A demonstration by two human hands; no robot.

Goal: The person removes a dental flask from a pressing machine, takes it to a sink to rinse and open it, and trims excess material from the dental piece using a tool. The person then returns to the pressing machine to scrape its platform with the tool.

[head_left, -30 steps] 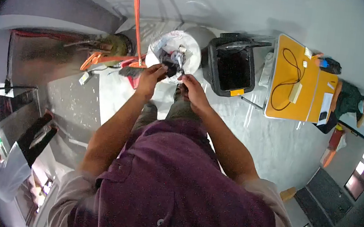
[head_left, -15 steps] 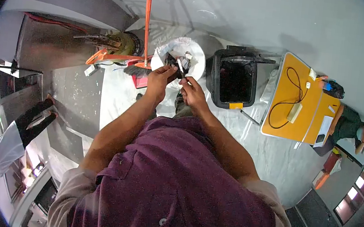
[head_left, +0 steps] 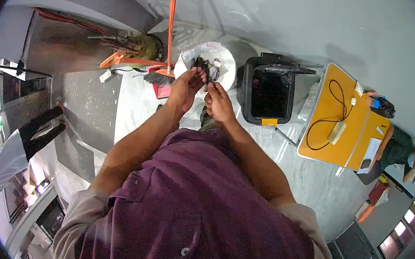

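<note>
Over the near rim of a white bin (head_left: 229, 75) with a plastic liner, both hands are held close together. My left hand (head_left: 183, 93) has its fingers loosened and apart, palm turned up, with nothing visible in them. My right hand (head_left: 220, 104) is closed, thumb and fingertips pinched together beside the left fingertips; whatever they hold is too small to make out. Dark scraps (head_left: 202, 63) and pale crumpled bits (head_left: 217, 64) lie inside the bin, partly hidden by the left fingers.
Right of the bin stands a black open container (head_left: 271, 96), then a yellow table (head_left: 344, 119) carrying a black cable. A person (head_left: 402, 149) sits at its far end. At left are an orange-handled broom (head_left: 171, 28), a red dustpan (head_left: 162, 91) and another person in white (head_left: 4, 160).
My left fingers have come apart, and the small white piece between the hands is gone from sight. My right hand stays pinched close by. The view has shifted slightly.
</note>
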